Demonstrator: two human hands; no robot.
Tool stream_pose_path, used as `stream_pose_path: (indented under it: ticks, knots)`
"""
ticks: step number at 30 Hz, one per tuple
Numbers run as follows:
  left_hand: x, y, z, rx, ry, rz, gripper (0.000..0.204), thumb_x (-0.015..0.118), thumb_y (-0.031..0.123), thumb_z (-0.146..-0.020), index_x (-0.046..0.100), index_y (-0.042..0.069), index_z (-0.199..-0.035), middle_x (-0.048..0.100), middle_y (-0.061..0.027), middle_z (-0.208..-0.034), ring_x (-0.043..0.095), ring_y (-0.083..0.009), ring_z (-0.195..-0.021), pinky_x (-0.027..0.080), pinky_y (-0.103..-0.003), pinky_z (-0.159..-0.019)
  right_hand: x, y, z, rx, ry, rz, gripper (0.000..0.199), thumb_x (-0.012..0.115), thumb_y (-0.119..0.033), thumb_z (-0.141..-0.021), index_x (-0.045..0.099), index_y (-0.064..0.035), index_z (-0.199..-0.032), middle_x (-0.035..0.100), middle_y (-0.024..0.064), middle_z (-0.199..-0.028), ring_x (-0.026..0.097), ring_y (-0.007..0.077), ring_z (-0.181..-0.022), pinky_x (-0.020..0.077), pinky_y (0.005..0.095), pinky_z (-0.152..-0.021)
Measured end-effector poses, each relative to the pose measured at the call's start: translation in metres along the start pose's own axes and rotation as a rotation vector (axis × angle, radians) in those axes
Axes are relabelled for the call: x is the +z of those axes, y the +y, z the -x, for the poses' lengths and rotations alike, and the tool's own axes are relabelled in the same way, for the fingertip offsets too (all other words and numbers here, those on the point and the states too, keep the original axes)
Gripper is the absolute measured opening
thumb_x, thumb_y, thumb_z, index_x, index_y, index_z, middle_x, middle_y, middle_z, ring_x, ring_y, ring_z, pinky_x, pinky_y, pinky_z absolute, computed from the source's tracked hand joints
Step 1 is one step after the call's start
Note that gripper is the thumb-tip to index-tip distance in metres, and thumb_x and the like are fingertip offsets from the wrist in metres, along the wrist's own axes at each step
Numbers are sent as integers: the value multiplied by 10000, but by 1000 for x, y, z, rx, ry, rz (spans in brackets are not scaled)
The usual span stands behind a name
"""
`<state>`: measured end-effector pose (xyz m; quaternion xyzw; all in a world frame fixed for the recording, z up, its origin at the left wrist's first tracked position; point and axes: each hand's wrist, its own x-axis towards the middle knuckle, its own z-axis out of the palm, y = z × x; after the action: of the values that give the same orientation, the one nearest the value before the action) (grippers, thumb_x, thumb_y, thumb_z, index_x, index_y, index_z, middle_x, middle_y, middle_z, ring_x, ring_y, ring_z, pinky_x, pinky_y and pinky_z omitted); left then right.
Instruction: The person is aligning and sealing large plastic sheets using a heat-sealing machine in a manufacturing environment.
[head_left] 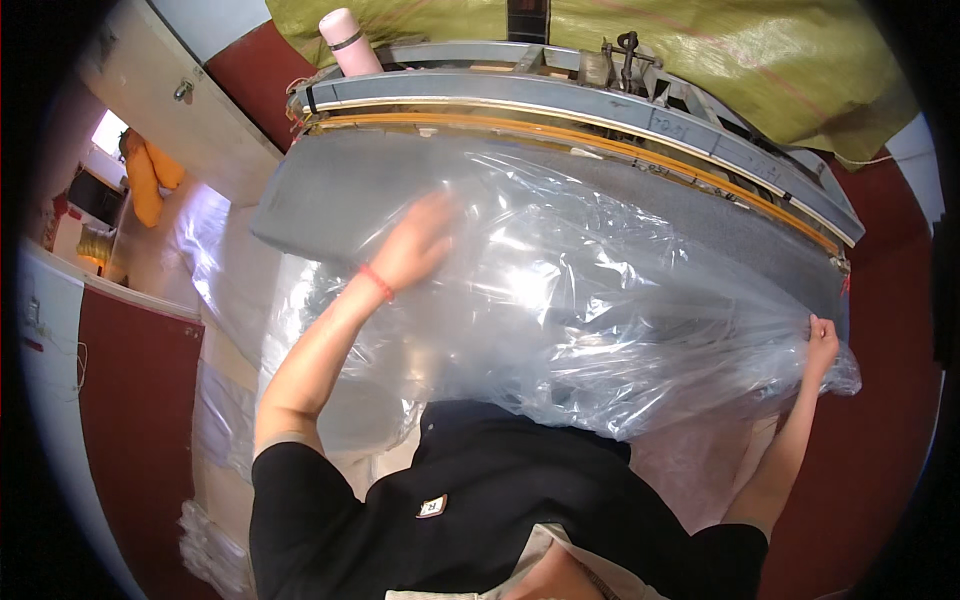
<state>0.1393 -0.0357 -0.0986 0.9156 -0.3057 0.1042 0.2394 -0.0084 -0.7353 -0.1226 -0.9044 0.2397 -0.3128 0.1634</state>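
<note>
A large clear plastic bag (600, 300) lies crumpled over a grey padded table (330, 190). My left hand (415, 245) reaches forward and lies flat on the bag's left part, fingers spread and blurred by motion; a red band sits on that wrist. My right hand (822, 340) pinches the bag's right edge near the table's right corner. Something grey shows through the plastic, but I cannot tell its shape.
A long grey and orange sealing bar (600, 125) runs along the table's far edge, with a pink bottle (348, 42) standing at its left end. Yellow-green sheeting (720, 60) hangs behind. More clear plastic (225, 270) drapes off the left side. The floor is dark red.
</note>
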Motion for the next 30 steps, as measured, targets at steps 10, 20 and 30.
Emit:
stream_pose_path:
  ticks: [10, 20, 30]
  knots:
    - [-1, -88, -57, -663, 334, -546, 470, 506, 389, -828, 438, 139, -1220, 388, -137, -1283, 336, -340, -1177, 289, -503, -922, 0, -7, -1, 53, 6, 28, 271, 597, -294, -794, 549, -30, -755, 525, 106, -615, 471, 198, -547, 402, 328, -547]
    - [25, 0, -48, -623, 325, 717, 517, 599, 83, -775, 324, 1, -1205, 561, -73, -816, 506, -104, -635, 427, -209, -577, -1, -11, 1, 39, 29, 52, 261, 599, -282, -794, 542, -31, -756, 491, 97, -596, 444, 193, -537, 395, 321, -538]
    - [-36, -11, -2, -427, 399, -187, 246, 588, 95, -731, 544, 22, -962, 570, -136, -816, 572, -262, -736, 459, -345, -641, -10, 9, 4, 21, -5, 29, 257, 586, -278, -807, 530, -31, -762, 478, 80, -598, 411, 159, -550, 383, 302, -544]
